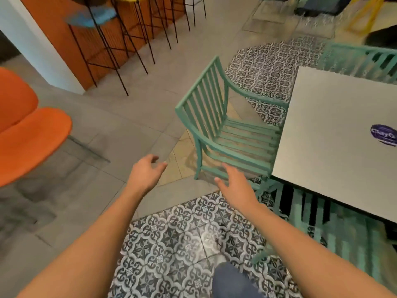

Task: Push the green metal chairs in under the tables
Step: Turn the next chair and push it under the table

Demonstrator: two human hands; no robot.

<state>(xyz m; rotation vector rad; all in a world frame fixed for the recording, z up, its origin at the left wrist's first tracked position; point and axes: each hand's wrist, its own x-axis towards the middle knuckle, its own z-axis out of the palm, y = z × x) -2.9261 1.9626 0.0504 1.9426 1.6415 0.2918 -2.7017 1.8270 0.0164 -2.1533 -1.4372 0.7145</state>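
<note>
A green metal slatted armchair point(214, 117) stands at the left side of a pale grey table point(335, 130), its seat front just under the table edge and its back toward me. My left hand point(146, 171) reaches out open, short of the chair's back leg. My right hand point(234, 183) is also open, fingers spread, in front of the chair's lower rail, touching nothing that I can see. A second green chair point(305, 214) sits tucked under the table's near edge on the right. A third green chair point(363, 59) stands at the table's far side.
Orange shell chairs point(28, 130) stand at the left. Black wire bar stools point(120, 39) line an orange counter at the back. The floor is grey tile with patterned tile patches point(182, 244). A purple sticker point(384, 134) lies on the table. My blue-clad knee point(232, 280) shows below.
</note>
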